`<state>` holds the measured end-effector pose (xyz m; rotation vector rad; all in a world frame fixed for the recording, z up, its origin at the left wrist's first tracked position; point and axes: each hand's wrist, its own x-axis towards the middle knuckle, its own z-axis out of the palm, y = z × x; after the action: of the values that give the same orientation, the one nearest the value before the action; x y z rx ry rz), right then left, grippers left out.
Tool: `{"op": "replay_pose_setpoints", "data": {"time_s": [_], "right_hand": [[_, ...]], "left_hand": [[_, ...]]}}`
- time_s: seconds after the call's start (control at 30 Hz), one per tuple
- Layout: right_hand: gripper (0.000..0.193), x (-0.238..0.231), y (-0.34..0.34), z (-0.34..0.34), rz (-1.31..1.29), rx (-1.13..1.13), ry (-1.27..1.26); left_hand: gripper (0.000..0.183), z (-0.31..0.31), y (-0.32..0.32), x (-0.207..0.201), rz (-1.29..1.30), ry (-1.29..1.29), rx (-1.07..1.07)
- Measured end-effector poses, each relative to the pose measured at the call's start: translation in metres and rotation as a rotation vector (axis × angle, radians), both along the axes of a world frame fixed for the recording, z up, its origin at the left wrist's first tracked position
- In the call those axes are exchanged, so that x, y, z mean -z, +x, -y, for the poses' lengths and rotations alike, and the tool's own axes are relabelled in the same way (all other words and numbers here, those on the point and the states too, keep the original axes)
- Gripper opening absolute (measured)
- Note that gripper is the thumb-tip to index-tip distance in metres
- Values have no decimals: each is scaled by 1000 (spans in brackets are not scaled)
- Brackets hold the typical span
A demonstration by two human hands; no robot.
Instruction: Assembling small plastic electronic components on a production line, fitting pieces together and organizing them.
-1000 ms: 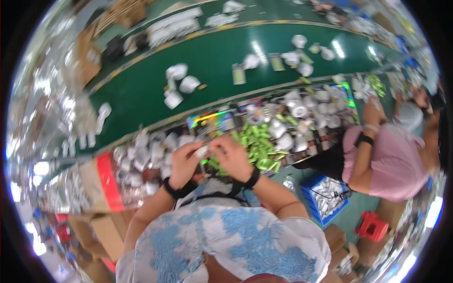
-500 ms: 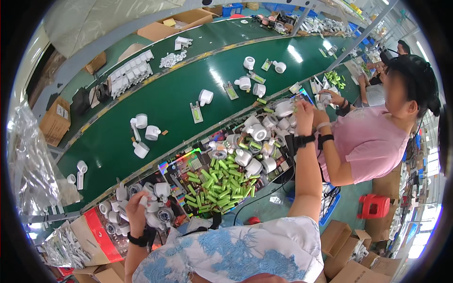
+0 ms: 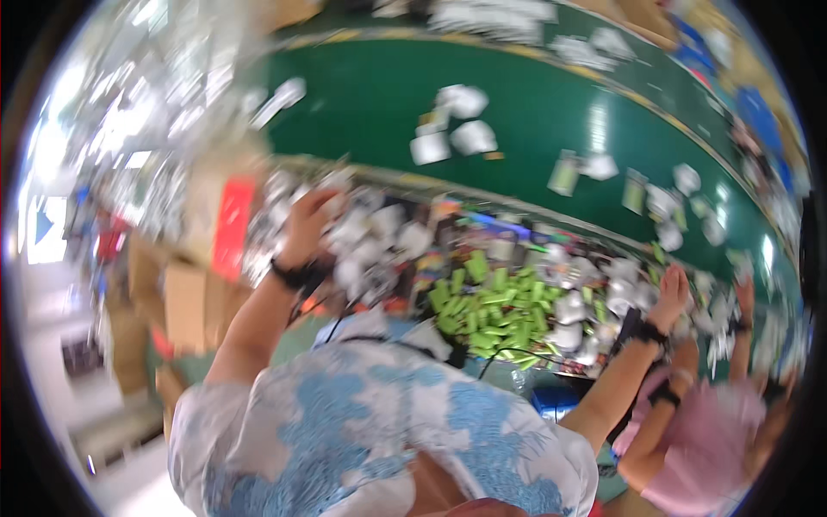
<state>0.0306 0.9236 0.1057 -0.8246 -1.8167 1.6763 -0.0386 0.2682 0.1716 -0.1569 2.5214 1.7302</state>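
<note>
Motion blurs the view. My left hand (image 3: 306, 226) is over the near-left heap of white round housings (image 3: 353, 250), its fingers too smeared to show a hold. Out to the right, my right hand (image 3: 672, 297) is beside a second heap of white round housings (image 3: 620, 293); what its fingers do is blurred. Between the two heaps lies a pile of small green cylinders (image 3: 500, 306) that look like battery cells. Both wrists wear black bands.
Beyond the heaps, a green conveyor belt (image 3: 370, 112) carries white housings (image 3: 474, 138) and a flat piece with a green part (image 3: 564, 172). A co-worker in a pink shirt (image 3: 706, 439) works at the right. A cardboard box (image 3: 194, 302) stands at the left, near a red strip (image 3: 233, 226).
The whole view has swung left, so the belt and heaps appear shifted right. My left hand has stayed at the left heap, my right hand at the right one.
</note>
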Motion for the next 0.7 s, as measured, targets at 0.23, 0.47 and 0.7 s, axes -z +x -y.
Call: {"op": "replay_pose_setpoints", "data": {"time_s": [0.23,0.47,0.7], "right_hand": [[15,-27,-2,280,294,-1090,19],[12,-8,45,378,218,-1072,385],[13,3,68,318,409,-533,415]], "left_hand": [[21,15,23,18,69,38,-110],[19,-5,14,10,-487,-608,440],[13,-8,9,43,-442,-899,427]]}}
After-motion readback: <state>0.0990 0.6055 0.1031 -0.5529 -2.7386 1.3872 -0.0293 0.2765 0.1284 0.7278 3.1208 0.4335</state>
